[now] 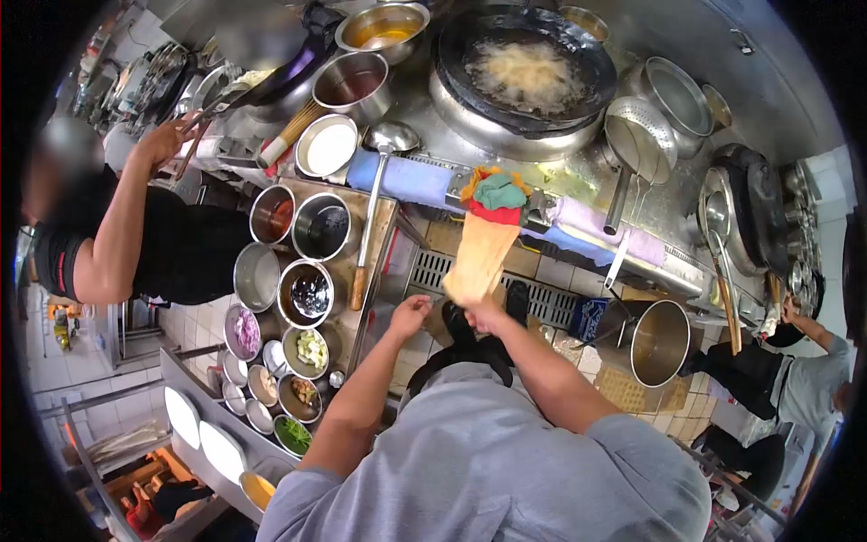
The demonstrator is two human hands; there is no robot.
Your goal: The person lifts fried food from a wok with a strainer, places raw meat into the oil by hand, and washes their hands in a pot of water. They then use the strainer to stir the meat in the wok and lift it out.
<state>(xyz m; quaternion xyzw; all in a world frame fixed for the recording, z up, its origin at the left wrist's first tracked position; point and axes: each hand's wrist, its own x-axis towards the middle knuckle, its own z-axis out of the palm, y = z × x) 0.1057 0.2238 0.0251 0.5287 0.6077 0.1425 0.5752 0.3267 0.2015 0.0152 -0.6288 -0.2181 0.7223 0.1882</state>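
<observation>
My right hand [486, 316] grips the near end of a tan cloth [479, 257] with red, green and orange at its far end. The cloth stretches forward towards the stove's front edge and looks slightly blurred. My left hand [412, 317] is apart from it, to the left, fingers curled in with nothing visible in them. Ahead, a black wok [452, 86] stands on the burner with bubbling oil [528, 77] and pale food in it. A ladle [379, 181] with a wooden handle lies left of the cloth, across the side counter's edge.
Bowls of sauces [305, 294] and chopped vegetables [242, 331] crowd the left counter. A strainer [641, 140] rests right of the wok. A large metal pot [659, 343] stands at lower right. One person [135, 208] works at left, another [808, 361] at far right.
</observation>
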